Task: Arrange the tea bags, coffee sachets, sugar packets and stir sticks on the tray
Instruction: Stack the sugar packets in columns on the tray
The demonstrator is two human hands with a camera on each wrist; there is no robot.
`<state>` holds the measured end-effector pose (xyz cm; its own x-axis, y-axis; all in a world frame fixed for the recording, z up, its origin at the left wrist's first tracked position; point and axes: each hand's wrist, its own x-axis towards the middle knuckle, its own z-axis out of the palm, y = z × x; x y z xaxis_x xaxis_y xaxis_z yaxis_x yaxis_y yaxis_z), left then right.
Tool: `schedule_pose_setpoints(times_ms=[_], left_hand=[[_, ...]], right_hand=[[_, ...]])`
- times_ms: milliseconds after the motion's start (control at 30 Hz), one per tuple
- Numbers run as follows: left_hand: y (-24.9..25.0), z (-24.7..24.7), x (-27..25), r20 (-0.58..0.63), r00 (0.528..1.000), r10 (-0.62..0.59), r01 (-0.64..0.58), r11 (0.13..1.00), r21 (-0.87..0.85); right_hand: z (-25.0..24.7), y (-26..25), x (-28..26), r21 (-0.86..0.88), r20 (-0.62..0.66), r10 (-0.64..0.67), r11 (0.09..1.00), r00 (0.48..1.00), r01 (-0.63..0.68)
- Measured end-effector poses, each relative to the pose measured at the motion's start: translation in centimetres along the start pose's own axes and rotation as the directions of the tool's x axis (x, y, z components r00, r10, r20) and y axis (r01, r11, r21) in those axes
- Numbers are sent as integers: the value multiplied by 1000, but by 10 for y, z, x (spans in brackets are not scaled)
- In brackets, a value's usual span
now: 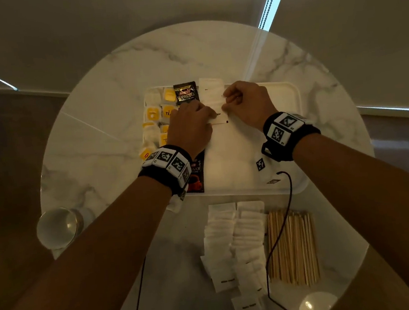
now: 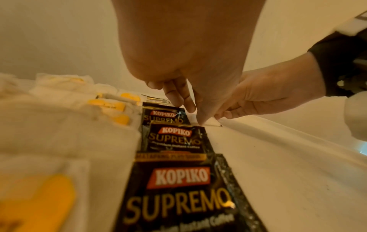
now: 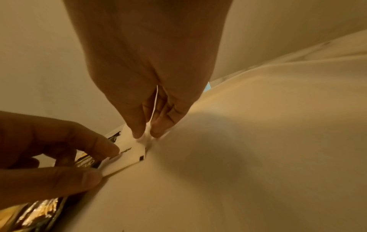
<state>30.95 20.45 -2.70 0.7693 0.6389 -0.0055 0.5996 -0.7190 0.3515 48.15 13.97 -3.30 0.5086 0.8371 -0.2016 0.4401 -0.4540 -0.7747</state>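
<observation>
A round marble table [image 1: 99, 107] fills most of the view; on it sits a white rectangular tray [image 1: 284, 102], its right part bare; down the tray's left side runs a column of tea bags [image 1: 156, 114] with yellow tags, one tag showing "TEA"; just right of them lies a line of black coffee sachets [image 2: 174, 139], each printed "KOPIKO" on a red patch and "SUPREMO" in gold, with "Premium Instant Coffee" beneath; right of those, white sugar packets [image 1: 211, 89] overlap in a row reaching toward the tray's far rim. Off the tray, nearer the person, more white packets [image 1: 234, 242] lie in two loose columns, the small print on them too fine to read; beside them on the right is a bundle of wooden stir sticks [image 1: 292, 246]; a white cup [image 1: 58, 227] stands at the table's left edge.

Both forearms reach forward, wrists banded with black-and-white markers; the left hand [image 1: 191, 123] has thumb and forefinger pinched on the near edge of the front sugar packet [image 3: 127, 155]; the right hand [image 1: 245, 101] curls downward, its fingertips [image 3: 139, 131] nipping the same packet's right edge against the tray.
</observation>
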Motion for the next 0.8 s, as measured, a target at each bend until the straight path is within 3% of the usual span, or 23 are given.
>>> schedule_pose_setpoints(times_ms=[300, 600, 800], left_hand=[[20, -25, -60, -2, 1000, 21, -21, 989, -146], [36, -26, -199, 93, 984, 149, -126, 967, -219], [42, -12, -269, 229, 931, 283, -243, 951, -189]], right_hand=[[-37, -31, -57, -92, -17, -73, 993, 997, 71], [-32, -38, -191, -67, 72, -90, 993, 993, 95], [-7, -18, -281, -49, 89, 7, 999, 996, -3]])
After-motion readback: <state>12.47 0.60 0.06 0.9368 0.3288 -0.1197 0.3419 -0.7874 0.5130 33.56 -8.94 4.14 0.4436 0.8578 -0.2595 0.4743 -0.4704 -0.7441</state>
